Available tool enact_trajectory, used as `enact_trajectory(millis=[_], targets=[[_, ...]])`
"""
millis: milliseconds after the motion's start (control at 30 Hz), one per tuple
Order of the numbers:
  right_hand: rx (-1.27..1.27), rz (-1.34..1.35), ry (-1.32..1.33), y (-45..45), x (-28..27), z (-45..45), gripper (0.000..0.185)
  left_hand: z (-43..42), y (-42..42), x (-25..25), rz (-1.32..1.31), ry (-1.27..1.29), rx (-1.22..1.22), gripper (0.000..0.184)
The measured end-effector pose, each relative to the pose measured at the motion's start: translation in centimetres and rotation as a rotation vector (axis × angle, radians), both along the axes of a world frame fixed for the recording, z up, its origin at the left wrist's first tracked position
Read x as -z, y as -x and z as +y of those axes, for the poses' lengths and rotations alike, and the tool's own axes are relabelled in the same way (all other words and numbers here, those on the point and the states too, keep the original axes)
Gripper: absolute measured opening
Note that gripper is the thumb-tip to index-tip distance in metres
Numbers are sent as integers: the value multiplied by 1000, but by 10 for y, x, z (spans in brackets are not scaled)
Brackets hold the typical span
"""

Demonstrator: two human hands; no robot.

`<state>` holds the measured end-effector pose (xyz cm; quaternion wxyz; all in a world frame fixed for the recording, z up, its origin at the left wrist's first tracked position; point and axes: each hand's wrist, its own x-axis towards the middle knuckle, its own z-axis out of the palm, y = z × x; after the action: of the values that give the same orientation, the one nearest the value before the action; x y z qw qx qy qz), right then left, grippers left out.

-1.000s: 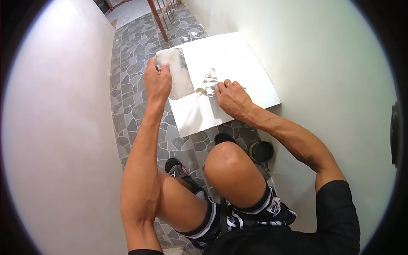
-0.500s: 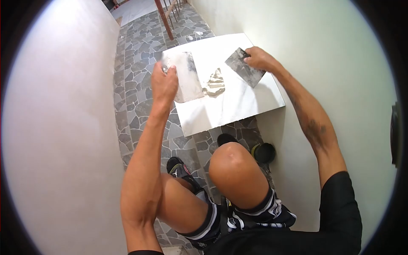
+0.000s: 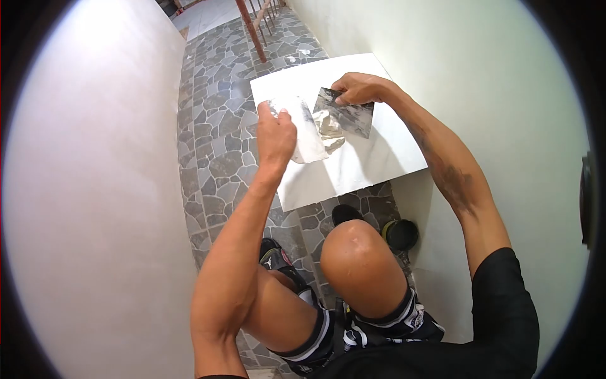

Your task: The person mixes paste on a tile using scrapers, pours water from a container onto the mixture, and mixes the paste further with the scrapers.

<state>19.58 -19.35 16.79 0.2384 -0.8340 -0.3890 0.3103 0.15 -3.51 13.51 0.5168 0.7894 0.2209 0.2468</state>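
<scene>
My left hand grips a pale, smeared flat plate over the left part of a white board. In my right hand is a dark, smeared metal blade, pinched at its upper edge and tilted above the board. A clump of off-white paste lies between the two plates, partly covered by the blade. The blade's lower left side is at the paste; whether it touches is hard to tell.
Walls rise close on the left and right. A dark bucket stands on the stone-patterned floor by my knee. A reddish metal post is beyond the board.
My right hand first lifted the blade off to the right, away from the paste, then brought it back left over it. My left hand and its plate have shifted right and slightly nearer.
</scene>
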Motion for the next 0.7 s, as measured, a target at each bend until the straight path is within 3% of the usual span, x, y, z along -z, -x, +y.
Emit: enact_trajectory(millis=[267, 533, 667, 700], targets=[[212, -185, -98, 63, -3, -17, 24, -61, -17, -4, 63, -116, -9, 38], [295, -290, -258, 109, -35, -63, 28, -54, -14, 3, 39, -344, 72, 33], [198, -511, -422, 140, -14, -94, 18, -35, -15, -7, -25, -425, 119, 28], [114, -638, -360, 155, -6, -95, 16, -30, -15, -8, -82, -414, 121, 26]])
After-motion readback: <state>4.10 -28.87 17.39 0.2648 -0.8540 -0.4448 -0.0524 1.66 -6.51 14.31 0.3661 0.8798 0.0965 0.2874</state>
